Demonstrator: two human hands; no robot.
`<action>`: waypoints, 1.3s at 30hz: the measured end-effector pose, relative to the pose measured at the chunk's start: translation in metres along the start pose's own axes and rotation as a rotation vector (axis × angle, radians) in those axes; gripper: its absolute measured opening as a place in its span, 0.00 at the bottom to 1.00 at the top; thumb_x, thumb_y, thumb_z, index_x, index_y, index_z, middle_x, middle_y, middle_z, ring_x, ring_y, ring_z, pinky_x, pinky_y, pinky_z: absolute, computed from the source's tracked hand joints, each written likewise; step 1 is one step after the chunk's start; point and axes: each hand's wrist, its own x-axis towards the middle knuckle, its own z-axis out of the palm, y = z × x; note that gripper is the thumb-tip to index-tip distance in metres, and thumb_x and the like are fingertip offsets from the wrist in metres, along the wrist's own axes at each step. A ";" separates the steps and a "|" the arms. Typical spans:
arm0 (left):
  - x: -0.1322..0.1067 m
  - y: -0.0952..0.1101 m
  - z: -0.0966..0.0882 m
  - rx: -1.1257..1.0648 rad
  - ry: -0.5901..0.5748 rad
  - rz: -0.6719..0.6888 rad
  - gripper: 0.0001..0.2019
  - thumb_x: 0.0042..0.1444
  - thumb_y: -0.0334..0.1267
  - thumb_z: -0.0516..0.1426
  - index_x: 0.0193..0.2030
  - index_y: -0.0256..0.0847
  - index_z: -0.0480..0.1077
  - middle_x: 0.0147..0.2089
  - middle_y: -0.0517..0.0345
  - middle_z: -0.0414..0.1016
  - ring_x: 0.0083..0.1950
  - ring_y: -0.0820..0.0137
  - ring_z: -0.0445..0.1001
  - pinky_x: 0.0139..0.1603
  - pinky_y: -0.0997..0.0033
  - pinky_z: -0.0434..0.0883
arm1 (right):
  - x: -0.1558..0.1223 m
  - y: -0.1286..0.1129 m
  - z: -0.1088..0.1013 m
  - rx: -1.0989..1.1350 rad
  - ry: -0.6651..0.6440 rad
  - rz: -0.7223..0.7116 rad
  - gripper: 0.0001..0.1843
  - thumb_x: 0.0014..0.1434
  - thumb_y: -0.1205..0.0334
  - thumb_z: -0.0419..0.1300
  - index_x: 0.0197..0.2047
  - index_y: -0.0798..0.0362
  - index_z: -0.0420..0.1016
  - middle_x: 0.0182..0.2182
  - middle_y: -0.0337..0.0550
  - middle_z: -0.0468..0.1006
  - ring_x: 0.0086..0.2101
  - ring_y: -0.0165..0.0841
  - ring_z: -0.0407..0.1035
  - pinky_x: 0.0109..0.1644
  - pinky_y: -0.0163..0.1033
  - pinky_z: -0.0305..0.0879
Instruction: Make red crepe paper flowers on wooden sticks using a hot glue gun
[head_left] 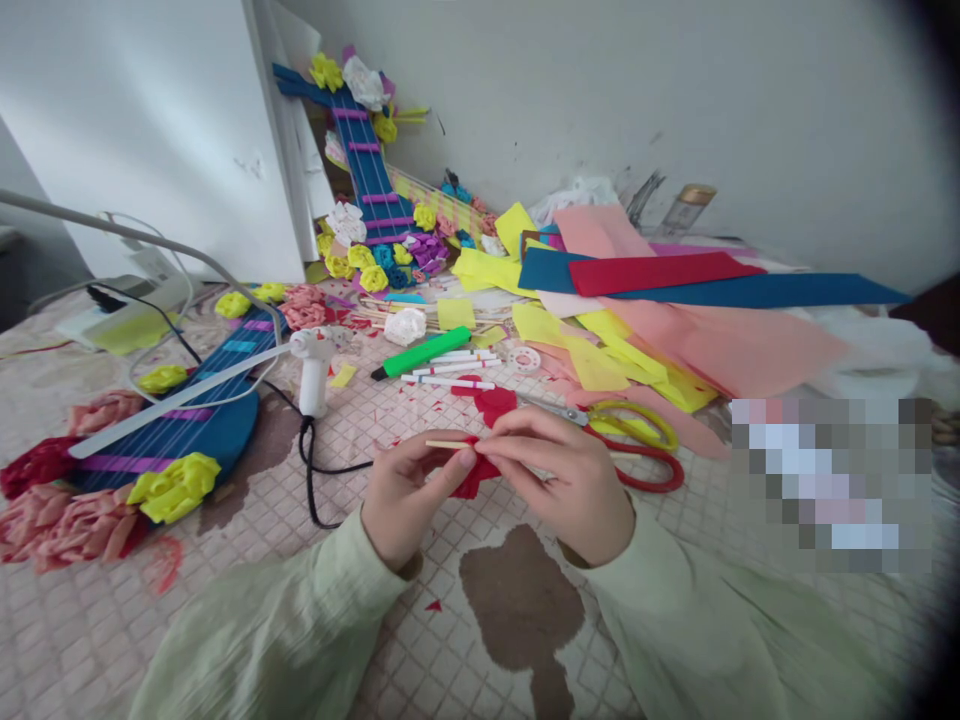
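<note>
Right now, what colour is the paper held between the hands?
Red; the paper shows best in the head view.

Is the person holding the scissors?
No, the scissors lie on the mat while the left hand and right hand pinch red paper.

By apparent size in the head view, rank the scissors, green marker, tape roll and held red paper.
1. scissors
2. green marker
3. red paper and tape roll unranked: paper partly covered, nearest the camera.

red paper (472,478); green marker (421,354); yellow-and-red scissors (637,440); pale-green sleeves (315,610)
</note>
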 end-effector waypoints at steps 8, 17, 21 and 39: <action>0.001 -0.001 0.001 -0.016 0.051 -0.040 0.06 0.44 0.36 0.62 0.29 0.37 0.75 0.29 0.55 0.79 0.28 0.72 0.76 0.28 0.75 0.76 | -0.003 -0.001 0.005 -0.100 0.021 -0.014 0.09 0.56 0.73 0.55 0.33 0.53 0.75 0.32 0.43 0.76 0.33 0.30 0.70 0.37 0.36 0.68; -0.001 -0.006 -0.003 0.030 0.022 0.000 0.05 0.47 0.34 0.60 0.31 0.36 0.74 0.29 0.56 0.78 0.26 0.73 0.74 0.21 0.78 0.73 | -0.001 -0.001 0.002 -0.076 -0.088 0.202 0.04 0.54 0.65 0.59 0.35 0.55 0.73 0.28 0.40 0.76 0.26 0.28 0.69 0.30 0.33 0.64; -0.002 -0.007 -0.004 0.093 0.007 0.056 0.04 0.48 0.33 0.60 0.32 0.37 0.75 0.31 0.55 0.78 0.28 0.73 0.74 0.22 0.78 0.72 | 0.001 -0.002 0.000 0.009 -0.154 0.288 0.03 0.54 0.66 0.59 0.32 0.55 0.74 0.27 0.39 0.77 0.24 0.26 0.67 0.27 0.31 0.61; -0.004 -0.007 -0.003 0.116 -0.012 0.049 0.07 0.50 0.36 0.60 0.36 0.38 0.74 0.35 0.53 0.78 0.31 0.70 0.75 0.28 0.74 0.74 | 0.003 -0.002 -0.002 0.013 -0.060 0.269 0.04 0.52 0.65 0.60 0.28 0.54 0.75 0.25 0.39 0.76 0.23 0.26 0.64 0.27 0.32 0.60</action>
